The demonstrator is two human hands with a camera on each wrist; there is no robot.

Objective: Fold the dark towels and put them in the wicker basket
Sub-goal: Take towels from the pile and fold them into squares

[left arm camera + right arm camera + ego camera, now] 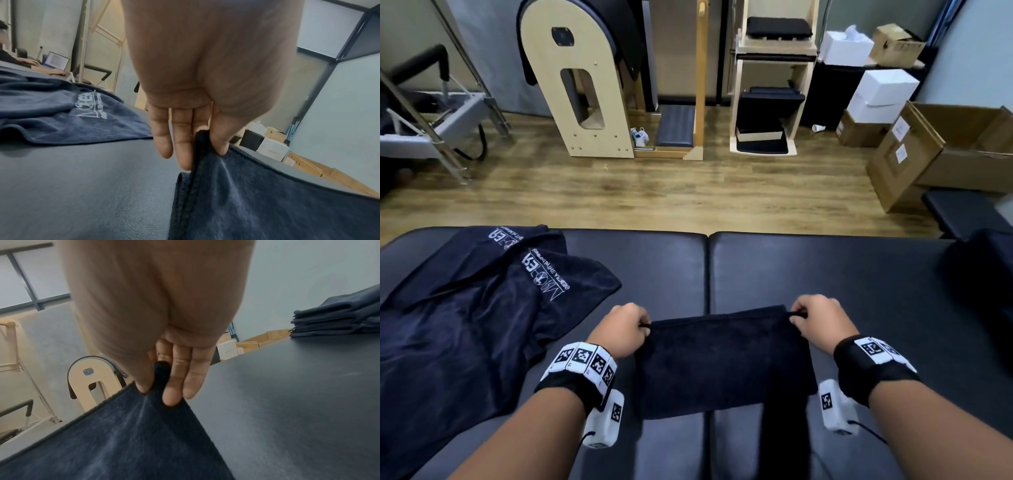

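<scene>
A dark navy towel (722,356) hangs doubled over the padded table (825,274), stretched between my two hands. My left hand (625,329) pinches its left top corner; in the left wrist view thumb and fingers (218,142) clamp the towel's hem (236,194). My right hand (815,323) pinches the right top corner, seen in the right wrist view as thumb and fingers (170,386) nipping the towel (123,443). A heap of unfolded dark towels with white lettering (465,308) lies at the table's left. No wicker basket is in view.
A stack of folded dark towels (339,321) sits at the table's far right (983,274). Beyond the table are a wooden floor, wooden exercise equipment (585,85), and cardboard boxes (945,154). A person at a laptop (55,61) sits far left.
</scene>
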